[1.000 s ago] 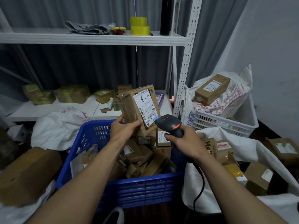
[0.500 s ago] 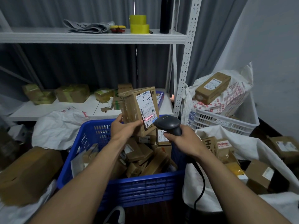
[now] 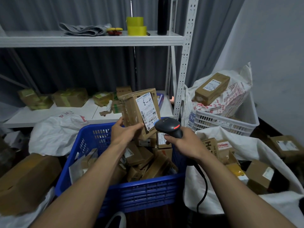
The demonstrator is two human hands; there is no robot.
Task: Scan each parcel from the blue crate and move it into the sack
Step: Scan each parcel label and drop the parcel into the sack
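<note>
Label on the parcel: print too small to read, lower corner hidden behind the scanner. Forearms: cut by the bottom edge. Large box, left: blurred, partly out of frame.

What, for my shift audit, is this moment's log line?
step: scan | left hand: holds parcel, above blue crate | right hand: grips scanner, near label | sack: parcel not yet in

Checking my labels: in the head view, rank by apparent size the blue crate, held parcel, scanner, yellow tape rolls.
blue crate
held parcel
scanner and yellow tape rolls: alike; tape farther away, so unranked
</note>
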